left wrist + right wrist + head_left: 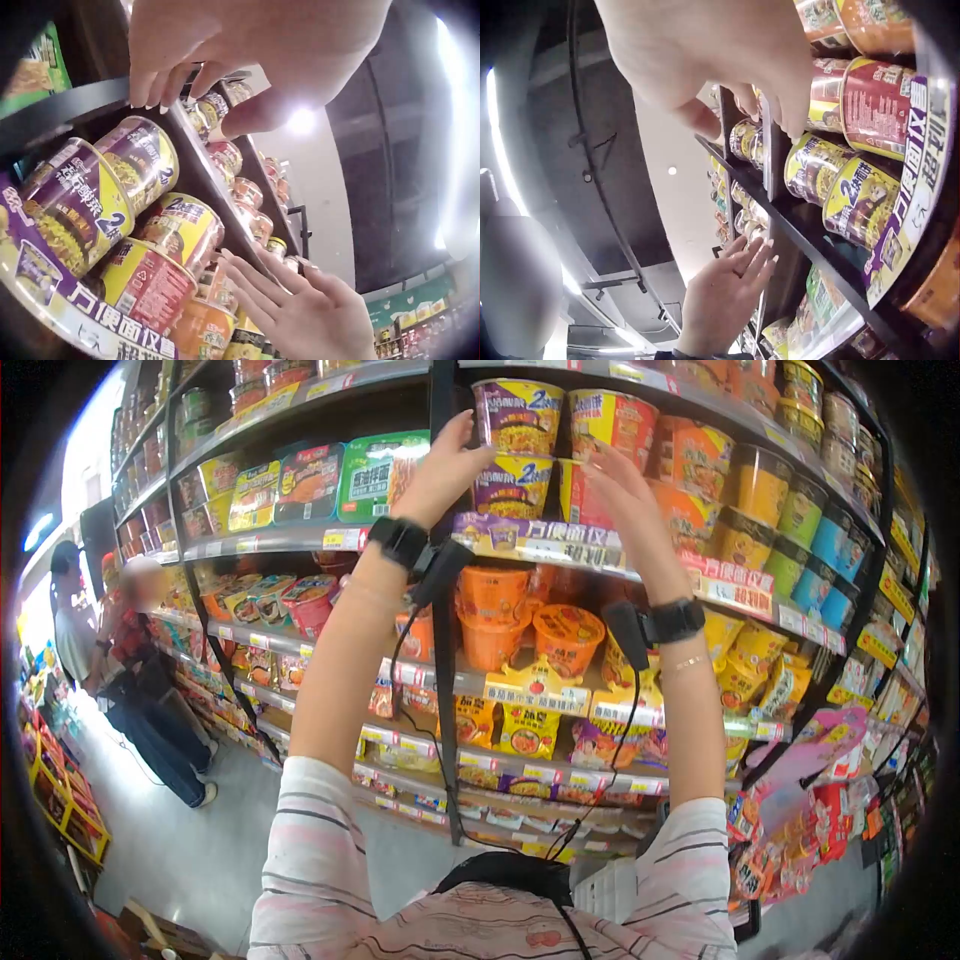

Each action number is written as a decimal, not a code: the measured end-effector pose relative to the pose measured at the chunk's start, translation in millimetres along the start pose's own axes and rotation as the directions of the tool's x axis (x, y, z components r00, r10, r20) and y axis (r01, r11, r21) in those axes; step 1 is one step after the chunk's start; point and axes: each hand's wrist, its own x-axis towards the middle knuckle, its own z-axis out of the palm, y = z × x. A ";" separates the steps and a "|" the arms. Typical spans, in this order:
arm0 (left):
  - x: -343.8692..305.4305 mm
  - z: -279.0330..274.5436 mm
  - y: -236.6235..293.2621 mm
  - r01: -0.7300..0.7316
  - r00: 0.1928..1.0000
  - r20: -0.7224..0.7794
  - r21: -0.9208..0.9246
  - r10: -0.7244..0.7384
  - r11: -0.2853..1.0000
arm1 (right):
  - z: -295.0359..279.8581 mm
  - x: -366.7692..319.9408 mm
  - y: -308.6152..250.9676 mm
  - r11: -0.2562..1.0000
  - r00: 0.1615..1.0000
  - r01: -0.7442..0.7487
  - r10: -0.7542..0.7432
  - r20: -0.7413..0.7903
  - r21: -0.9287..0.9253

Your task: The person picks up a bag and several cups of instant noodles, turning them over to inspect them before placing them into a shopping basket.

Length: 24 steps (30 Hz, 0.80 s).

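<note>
Both hands are raised in front of a shelf of instant noodle cups, fingers extended and nothing held. My left hand (448,472) is just left of two stacked purple-and-yellow noodle cups (517,418), its fingers pointing up. My right hand (625,495) overlaps the red-and-yellow noodle cups (612,426) in the head view, partly hiding the lower one. From the left wrist, the purple cups (79,206) show below my left fingers. In the right wrist view, a red cup (876,105) is beside my right hand (712,56), and the palm of my left hand (724,300) shows lower down.
A purple label strip (545,540) runs along the shelf edge under the cups. Orange noodle tubs (493,610) fill the shelf below. Green noodle boxes (378,478) stand left of a black upright post (445,710). Two people (140,670) are in the aisle at left.
</note>
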 end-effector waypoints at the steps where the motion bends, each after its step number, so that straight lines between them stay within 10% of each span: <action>1: 1.3 8.5 23.1 0.080 0.996 0.066 -0.240 -0.066 0.967 | 2.4 18.8 9.9 0.996 1.000 0.005 -0.004 0.013 -0.088; 4: 33.1 21.4 5.3 0.174 0.969 0.243 -0.527 -0.049 0.832 | 18.2 59.6 30.3 0.987 0.998 -0.049 0.044 -0.035 -0.155; 11: 102.3 41.8 -71.5 0.314 0.929 -0.111 -0.272 -0.354 0.910 | 37.1 118.0 78.0 0.909 0.971 0.056 -0.146 -0.189 -0.413; 13: 105.7 29.1 -67.9 0.305 0.952 0.036 -0.175 -0.304 0.936 | 43.3 123.0 86.5 0.899 0.965 0.070 -0.171 -0.199 -0.433; 16: 107.8 23.1 -64.9 0.094 0.977 0.162 0.265 -0.140 0.960 | 54.1 125.6 85.7 0.904 0.969 0.046 -0.143 -0.199 -0.426; 19: 95.5 18.8 -56.2 -0.224 0.972 0.138 0.315 0.189 0.922 | 59.7 122.6 86.4 0.889 0.930 0.209 -0.309 -0.198 -0.407; 21: 88.1 17.5 -66.3 -0.643 0.740 0.159 0.449 0.653 0.620 | 61.1 121.6 91.4 0.895 0.910 0.262 -0.354 -0.217 -0.361; 23: 65.7 15.0 -27.0 -0.183 0.968 0.136 -0.194 0.211 0.964 | 67.1 100.3 66.4 0.899 0.899 0.296 -0.377 -0.225 -0.324; 24: 54.4 13.7 -6.9 0.079 0.993 0.112 -0.478 -0.029 0.875 | 68.5 95.0 61.0 0.889 0.893 0.316 -0.397 -0.213 -0.331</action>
